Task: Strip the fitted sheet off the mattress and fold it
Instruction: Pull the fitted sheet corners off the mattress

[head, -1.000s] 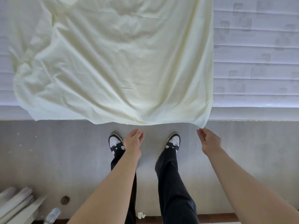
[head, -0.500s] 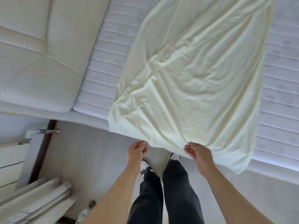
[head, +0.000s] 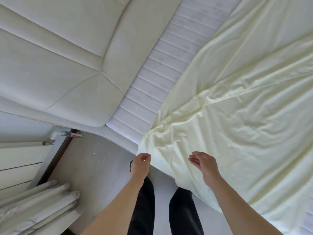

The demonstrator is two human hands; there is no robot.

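Observation:
The pale yellow fitted sheet (head: 237,116) lies loose and creased across the white ribbed mattress (head: 162,68), its near edge hanging over the mattress side in front of me. My left hand (head: 141,164) is at the sheet's near left corner, fingers curled around the hem. Hovering just over the hanging edge further right, my right hand (head: 204,164) has its fingers spread and holds nothing.
A padded cream headboard (head: 55,61) fills the upper left. A white radiator (head: 20,160) with its pipe valve (head: 67,134) stands at the left wall. Bundled cream curtains (head: 39,206) lie at lower left. My dark-trousered legs (head: 183,211) stand on grey floor (head: 94,167).
My view has swung left toward the headboard. Both hands rose from below the hanging edge to the sheet; the left closed on the corner and the right came over the fabric.

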